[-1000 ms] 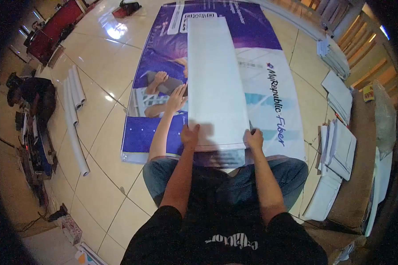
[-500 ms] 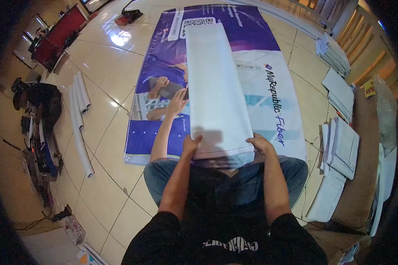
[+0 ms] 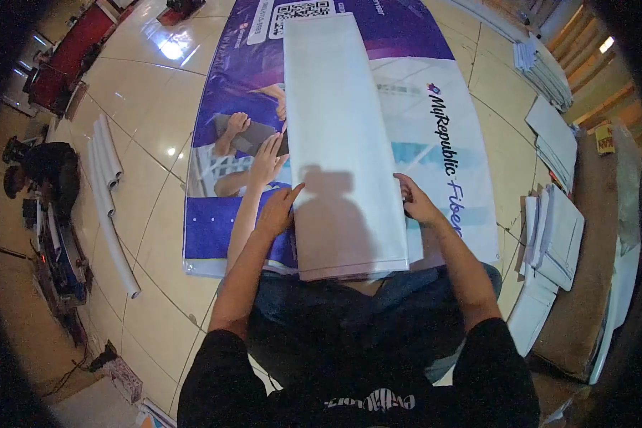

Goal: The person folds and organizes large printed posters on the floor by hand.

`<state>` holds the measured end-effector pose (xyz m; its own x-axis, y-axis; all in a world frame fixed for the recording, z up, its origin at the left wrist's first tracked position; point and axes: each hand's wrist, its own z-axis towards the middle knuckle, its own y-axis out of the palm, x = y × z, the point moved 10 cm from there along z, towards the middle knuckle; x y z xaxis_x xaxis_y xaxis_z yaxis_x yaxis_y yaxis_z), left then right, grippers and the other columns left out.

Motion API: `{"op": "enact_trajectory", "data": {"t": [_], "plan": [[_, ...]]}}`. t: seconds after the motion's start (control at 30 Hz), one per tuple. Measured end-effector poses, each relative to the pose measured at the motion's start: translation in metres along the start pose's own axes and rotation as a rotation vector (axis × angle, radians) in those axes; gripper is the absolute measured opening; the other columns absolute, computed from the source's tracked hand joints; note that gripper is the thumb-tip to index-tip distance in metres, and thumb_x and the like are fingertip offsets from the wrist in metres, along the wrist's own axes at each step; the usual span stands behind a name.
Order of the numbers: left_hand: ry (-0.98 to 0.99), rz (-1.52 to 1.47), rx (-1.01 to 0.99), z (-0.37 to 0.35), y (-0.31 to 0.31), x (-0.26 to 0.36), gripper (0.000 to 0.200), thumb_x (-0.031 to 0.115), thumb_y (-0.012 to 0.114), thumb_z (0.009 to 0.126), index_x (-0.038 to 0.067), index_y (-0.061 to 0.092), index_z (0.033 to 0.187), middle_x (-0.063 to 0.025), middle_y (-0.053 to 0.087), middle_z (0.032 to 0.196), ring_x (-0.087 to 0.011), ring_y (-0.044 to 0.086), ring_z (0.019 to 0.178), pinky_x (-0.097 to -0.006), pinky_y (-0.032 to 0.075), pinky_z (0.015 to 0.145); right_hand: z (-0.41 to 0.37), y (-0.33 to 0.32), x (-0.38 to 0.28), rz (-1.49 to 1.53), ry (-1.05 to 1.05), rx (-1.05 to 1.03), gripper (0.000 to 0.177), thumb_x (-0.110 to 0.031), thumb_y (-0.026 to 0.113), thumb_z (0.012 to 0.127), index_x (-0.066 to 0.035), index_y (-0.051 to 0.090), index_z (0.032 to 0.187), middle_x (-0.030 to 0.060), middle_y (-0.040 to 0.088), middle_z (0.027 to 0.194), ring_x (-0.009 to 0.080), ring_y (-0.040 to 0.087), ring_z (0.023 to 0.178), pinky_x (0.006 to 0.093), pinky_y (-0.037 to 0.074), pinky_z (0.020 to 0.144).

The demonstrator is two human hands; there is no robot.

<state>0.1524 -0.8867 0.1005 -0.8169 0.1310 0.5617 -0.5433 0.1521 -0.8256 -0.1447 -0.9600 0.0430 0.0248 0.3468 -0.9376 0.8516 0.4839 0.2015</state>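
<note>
A long, folded white banner lies lengthwise in front of me, on top of a printed purple and white banner spread over the floor. My left hand is closed at the left edge of the folded banner, its fingertips meeting the edge. On the opposite edge my right hand grips with curled fingers, some of them partly hidden by the sheet. The near end of the folded banner rests by my crossed legs, with a slightly offset layer showing at the right. A shadow falls across its lower half.
White rolls lie on the tiled floor to the left. Stacks of folded white sheets line the right side, beside a brown cardboard box. Equipment and a dark bag stand at far left.
Both hands have moved up along the folded banner's sides, away from its near corners. The near end now lies lower and closer to my lap. The view has shifted slightly.
</note>
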Motion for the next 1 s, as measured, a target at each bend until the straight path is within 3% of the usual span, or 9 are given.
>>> {"op": "enact_trajectory", "data": {"t": [0.07, 0.17, 0.23, 0.33, 0.43, 0.53, 0.6, 0.7, 1.0], "plan": [[0.051, 0.285, 0.038, 0.007, -0.005, -0.014, 0.069, 0.006, 0.066, 0.065, 0.013, 0.039, 0.128, -0.0166, 0.046, 0.122, -0.0345, 0.047, 0.105, -0.0420, 0.040, 0.086, -0.005, 0.030, -0.068, -1.197, -0.314, -0.061, 0.065, -0.002, 0.053, 0.073, -0.013, 0.030, 0.133, 0.0120, 0.044, 0.124, 0.0305, 0.048, 0.108, 0.0435, 0.035, 0.095], [0.235, 0.457, -0.014, 0.019, -0.008, 0.008, 0.068, 0.018, 0.065, 0.067, 0.015, 0.038, 0.130, -0.0153, 0.037, 0.131, -0.0324, 0.038, 0.118, -0.0422, 0.031, 0.098, 0.002, 0.040, -0.052, -1.907, -0.508, -0.208, 0.072, -0.012, 0.060, 0.070, -0.019, 0.028, 0.135, 0.0065, 0.031, 0.137, 0.0290, 0.033, 0.123, 0.0490, 0.019, 0.104], [0.543, 0.654, -0.132, 0.011, 0.028, 0.022, 0.067, 0.024, 0.060, 0.071, 0.017, 0.034, 0.133, -0.0135, 0.026, 0.139, -0.0305, 0.024, 0.129, -0.0431, 0.018, 0.107, 0.002, 0.046, -0.049, -1.852, -0.501, -0.373, 0.074, -0.015, 0.061, 0.069, -0.020, 0.029, 0.135, 0.0059, 0.028, 0.139, 0.0271, 0.028, 0.127, 0.0500, 0.016, 0.105], [0.462, 0.441, -0.300, 0.014, 0.043, 0.008, 0.071, 0.024, 0.058, 0.073, 0.015, 0.027, 0.136, -0.0108, 0.022, 0.142, -0.0259, 0.023, 0.131, -0.0437, 0.017, 0.107, 0.006, 0.043, -0.029, -1.778, -0.420, -0.559, 0.076, -0.019, 0.062, 0.068, -0.025, 0.027, 0.136, 0.0046, 0.021, 0.143, 0.0227, 0.018, 0.132, 0.0516, 0.008, 0.108], [0.516, 0.450, -0.332, 0.022, 0.042, 0.007, 0.061, 0.025, 0.056, 0.075, 0.009, 0.037, 0.130, -0.0120, 0.034, 0.136, -0.0246, 0.033, 0.126, -0.0396, 0.025, 0.104, 0.022, 0.035, -0.034, -1.622, -0.440, -0.468, 0.063, -0.017, 0.062, 0.068, -0.021, 0.042, 0.127, 0.0065, 0.037, 0.135, 0.0224, 0.033, 0.125, 0.0478, 0.022, 0.105], [0.279, 0.148, -0.027, 0.050, -0.003, 0.002, 0.052, 0.026, 0.053, 0.079, 0.007, 0.042, 0.125, -0.0160, 0.039, 0.131, -0.0288, 0.036, 0.122, -0.0391, 0.028, 0.101, 0.061, 0.003, -0.030, -0.925, -0.180, -0.213, 0.035, -0.015, 0.059, 0.074, -0.010, 0.058, 0.109, 0.0138, 0.058, 0.110, 0.0269, 0.054, 0.105, 0.0430, 0.040, 0.091], [0.064, -0.148, 0.287, 0.065, -0.049, -0.009, 0.044, 0.027, 0.049, 0.083, 0.005, 0.046, 0.121, -0.0200, 0.044, 0.125, -0.0329, 0.039, 0.118, -0.0386, 0.030, 0.099, 0.066, -0.043, -0.029, -0.578, 0.281, 0.429, 0.025, -0.023, 0.051, 0.083, -0.002, 0.062, 0.091, 0.0193, 0.063, 0.084, 0.0349, 0.060, 0.082, 0.0426, 0.046, 0.074], [-0.375, -0.148, 0.520, 0.065, -0.022, -0.076, 0.034, 0.028, 0.042, 0.087, 0.002, 0.057, 0.105, -0.0234, 0.058, 0.098, -0.0390, 0.055, 0.093, -0.0421, 0.042, 0.083, 0.068, -0.035, -0.053, -0.971, 0.039, 0.755, 0.045, -0.041, 0.039, 0.088, 0.000, 0.058, 0.083, 0.0232, 0.060, 0.077, 0.0402, 0.058, 0.078, 0.0472, 0.044, 0.068], [-0.377, 0.198, 0.723, 0.062, -0.025, -0.066, 0.029, 0.026, 0.042, 0.088, 0.002, 0.059, 0.087, -0.0220, 0.060, 0.074, -0.0383, 0.058, 0.066, -0.0463, 0.046, 0.061, 0.102, -0.033, -0.064, -1.289, 0.071, 0.718, 0.046, -0.044, 0.033, 0.090, -0.003, 0.056, 0.091, 0.0227, 0.060, 0.073, 0.0403, 0.059, 0.070, 0.0492, 0.046, 0.064]]}}
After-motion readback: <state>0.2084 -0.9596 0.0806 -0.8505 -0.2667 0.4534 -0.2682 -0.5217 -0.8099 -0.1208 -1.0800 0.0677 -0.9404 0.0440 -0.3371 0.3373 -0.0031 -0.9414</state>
